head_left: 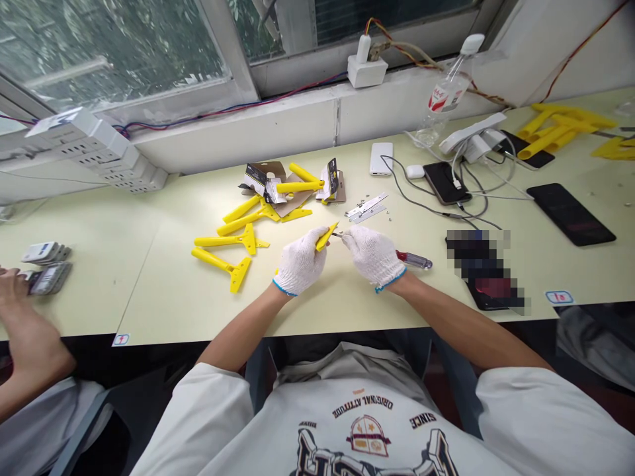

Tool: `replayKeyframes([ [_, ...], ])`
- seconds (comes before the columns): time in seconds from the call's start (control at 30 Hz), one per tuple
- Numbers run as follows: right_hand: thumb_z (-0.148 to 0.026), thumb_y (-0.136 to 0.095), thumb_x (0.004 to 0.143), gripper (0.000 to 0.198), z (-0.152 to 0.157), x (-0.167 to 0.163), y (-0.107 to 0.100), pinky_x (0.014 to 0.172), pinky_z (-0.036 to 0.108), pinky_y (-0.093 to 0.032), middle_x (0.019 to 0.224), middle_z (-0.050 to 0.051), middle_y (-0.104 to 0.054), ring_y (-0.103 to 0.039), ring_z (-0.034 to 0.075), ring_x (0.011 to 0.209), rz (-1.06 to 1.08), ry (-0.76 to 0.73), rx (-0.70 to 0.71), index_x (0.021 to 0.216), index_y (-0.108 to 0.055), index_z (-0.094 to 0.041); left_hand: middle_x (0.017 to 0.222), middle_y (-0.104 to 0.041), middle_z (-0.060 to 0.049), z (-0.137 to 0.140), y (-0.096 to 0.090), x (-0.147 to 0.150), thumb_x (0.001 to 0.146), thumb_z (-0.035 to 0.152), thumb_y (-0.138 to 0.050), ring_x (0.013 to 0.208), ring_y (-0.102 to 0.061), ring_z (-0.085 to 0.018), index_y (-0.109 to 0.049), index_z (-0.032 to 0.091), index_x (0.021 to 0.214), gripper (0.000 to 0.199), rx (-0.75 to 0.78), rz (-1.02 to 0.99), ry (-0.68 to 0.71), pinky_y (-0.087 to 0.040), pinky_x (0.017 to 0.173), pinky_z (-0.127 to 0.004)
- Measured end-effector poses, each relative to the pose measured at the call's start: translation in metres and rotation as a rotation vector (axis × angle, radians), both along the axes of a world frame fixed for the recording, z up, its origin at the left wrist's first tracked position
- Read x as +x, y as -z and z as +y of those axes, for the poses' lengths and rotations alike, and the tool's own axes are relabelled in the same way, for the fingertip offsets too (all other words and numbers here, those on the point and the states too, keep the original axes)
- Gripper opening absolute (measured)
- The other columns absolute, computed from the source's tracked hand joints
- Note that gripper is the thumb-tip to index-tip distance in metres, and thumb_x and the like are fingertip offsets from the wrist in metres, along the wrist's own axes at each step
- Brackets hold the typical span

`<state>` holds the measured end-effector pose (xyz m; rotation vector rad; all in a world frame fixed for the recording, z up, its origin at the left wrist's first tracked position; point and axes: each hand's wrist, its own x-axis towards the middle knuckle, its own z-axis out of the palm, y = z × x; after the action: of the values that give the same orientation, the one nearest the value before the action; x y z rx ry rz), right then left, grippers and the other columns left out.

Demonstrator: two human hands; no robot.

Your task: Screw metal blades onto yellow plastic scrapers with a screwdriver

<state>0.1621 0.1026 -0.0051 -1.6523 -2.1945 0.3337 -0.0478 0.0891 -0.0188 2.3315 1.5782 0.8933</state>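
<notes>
In the head view, my gloved left hand is closed around a yellow plastic scraper, its wide head sticking out past the fingers. Close beside it, my gloved right hand is closed on a screwdriver. The red and clear handle shows behind the wrist, and a thin dark tip comes out at the fingertips, near the scraper; the middle is hidden by the glove. Beyond the hands lie thin metal blades with several small screws around them. More yellow scrapers rest to the left.
Opened cardboard packaging lies behind, mixed with scrapers. To the right are a white power bank, cables, phones, a power strip and a bottle. White boxes stand far left; another person's hand is there.
</notes>
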Motion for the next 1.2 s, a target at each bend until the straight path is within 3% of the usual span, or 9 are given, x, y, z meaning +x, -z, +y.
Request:
replayKeyframes([
  [0.23,-0.038,-0.038,0.115,0.041,0.003,0.0,0.01,0.078,0.031,-0.036,0.087,0.014,-0.064,-0.055,0.02,0.078,0.027,0.001,0.008,0.101,-0.068,-0.014,0.124,-0.084,-0.008,0.0,0.002,-0.001,0.108,0.023,-0.056,0.11,-0.082,-0.023,-0.065,0.024,0.145,0.038,0.006,-0.004,0.014,-0.065,0.098,-0.035],
  [0.63,-0.038,-0.039,0.117,0.041,0.004,0.006,0.008,0.079,0.031,-0.034,0.093,0.018,-0.071,-0.063,0.023,0.087,0.116,-0.034,0.027,0.109,-0.069,-0.011,0.122,-0.084,-0.008,0.001,0.002,0.001,0.106,0.022,-0.058,0.114,-0.082,-0.023,-0.067,0.024,0.143,0.038,0.024,-0.026,0.005,-0.064,0.1,-0.035],
  [0.8,-0.034,-0.052,0.114,0.031,0.001,0.009,0.004,0.082,0.029,-0.041,0.1,0.015,-0.074,-0.065,0.02,0.087,0.183,-0.055,0.059,0.126,-0.066,-0.009,0.121,-0.084,-0.008,0.001,-0.003,0.001,0.108,0.024,-0.058,0.111,-0.082,-0.023,-0.067,0.023,0.141,0.035,0.002,-0.072,0.023,-0.063,0.098,-0.035],
  [0.93,-0.031,-0.063,0.109,0.02,0.003,0.008,0.008,0.09,0.029,-0.049,0.105,0.014,-0.073,-0.065,0.018,0.095,0.196,-0.07,0.083,0.109,-0.069,-0.011,0.117,-0.084,-0.007,0.002,-0.007,-0.001,0.107,0.019,-0.057,0.108,-0.081,-0.022,-0.066,0.022,0.14,0.035,-0.025,-0.126,0.055,-0.062,0.097,-0.034],
  [1.2,-0.046,-0.066,0.109,0.036,0.003,0.007,0.015,0.103,0.036,-0.059,0.117,0.009,-0.07,-0.068,0.017,0.108,0.158,-0.051,0.066,0.12,-0.071,-0.012,0.112,-0.083,-0.007,0.004,-0.007,-0.003,0.106,0.019,-0.057,0.101,-0.081,-0.022,-0.067,0.021,0.139,0.034,-0.053,-0.18,0.069,-0.061,0.093,-0.033],
])
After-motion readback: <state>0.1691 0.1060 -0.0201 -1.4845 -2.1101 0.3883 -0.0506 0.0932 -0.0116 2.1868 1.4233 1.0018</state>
